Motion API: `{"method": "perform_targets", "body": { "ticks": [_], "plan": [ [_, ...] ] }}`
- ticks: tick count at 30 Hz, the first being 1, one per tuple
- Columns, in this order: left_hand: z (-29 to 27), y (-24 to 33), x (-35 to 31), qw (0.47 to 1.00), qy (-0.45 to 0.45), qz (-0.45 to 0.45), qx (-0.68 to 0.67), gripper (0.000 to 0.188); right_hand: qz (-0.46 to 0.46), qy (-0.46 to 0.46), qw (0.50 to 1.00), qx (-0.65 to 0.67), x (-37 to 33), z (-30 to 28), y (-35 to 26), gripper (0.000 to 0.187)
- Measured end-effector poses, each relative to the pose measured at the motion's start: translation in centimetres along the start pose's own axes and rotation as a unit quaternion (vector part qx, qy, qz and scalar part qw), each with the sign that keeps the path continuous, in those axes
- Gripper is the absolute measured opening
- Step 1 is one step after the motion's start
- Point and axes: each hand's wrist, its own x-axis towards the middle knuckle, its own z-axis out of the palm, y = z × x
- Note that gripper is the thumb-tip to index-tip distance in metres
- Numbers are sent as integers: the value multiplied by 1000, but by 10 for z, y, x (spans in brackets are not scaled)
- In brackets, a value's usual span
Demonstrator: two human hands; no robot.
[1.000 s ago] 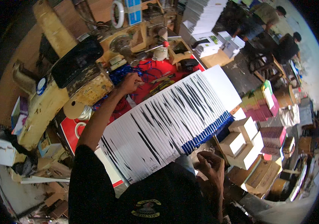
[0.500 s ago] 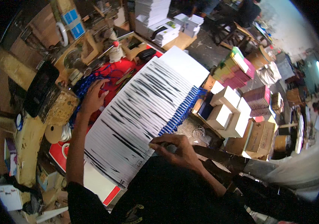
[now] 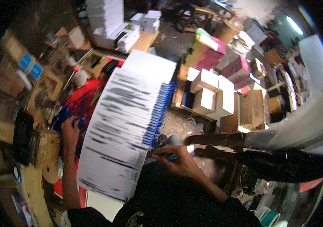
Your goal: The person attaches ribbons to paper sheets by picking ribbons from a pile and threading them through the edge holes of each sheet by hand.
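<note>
A long row of white booklets (image 3: 110, 125), their overlapping edges streaked with black, slants across the bench in front of me. Blue ribbons (image 3: 157, 115) stick out in a row along its right side. My left hand (image 3: 70, 133) is left of the row, its fingers closed at a tangled heap of blue ribbons (image 3: 58, 118), a blue strand at the fingertips; blur hides the exact grip. Close to the near right corner of the row, my right hand (image 3: 174, 158) is pinched, thumb against fingers. Whatever lies in that pinch is too small to make out.
Red cloth (image 3: 82, 94) lies beneath the ribbon heap. A wooden block (image 3: 48, 149) and black case (image 3: 23, 138) stand on the left. White box-like stacks (image 3: 208, 96), pink-edged book stacks (image 3: 203, 55) and a carton (image 3: 253, 109) are at right. Tall paper stacks (image 3: 106, 19) rise behind.
My view has swung to the right, shifting the scene leftward. My left hand, spread above the red cloth before, is now down at the blue ribbons with curled fingers. My right hand stays pinched.
</note>
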Motion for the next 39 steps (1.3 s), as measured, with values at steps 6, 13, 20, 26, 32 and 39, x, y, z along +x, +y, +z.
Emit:
{"method": "perform_targets", "body": {
  "ticks": [6, 13, 20, 26, 32, 39],
  "plan": [
    [-90, 161, -29, 984, -21, -22, -178, 29, -38, -25, 999, -27, 16, 18, -17, 21],
    [-82, 184, -105, 980, -7, -74, -182, 31, 92, -139, 978, 122, 65, 59, -40, 35],
    [-77, 190, -136, 994, 34, -84, -53, 34, 44, -70, 956, 282, 67, 66, -34, 31],
    [-87, 194, -143, 990, 32, -131, -36, 36, 64, -74, 962, 255, 70, 55, -54, 28],
    [-90, 180, -156, 987, 84, -123, -67, 35, -96, 45, 977, 186, 85, 49, -51, 35],
    [-96, 148, -169, 996, -6, -94, 8, 28, -236, -11, 774, 587, 74, -40, -39, 35]
  ]
}}
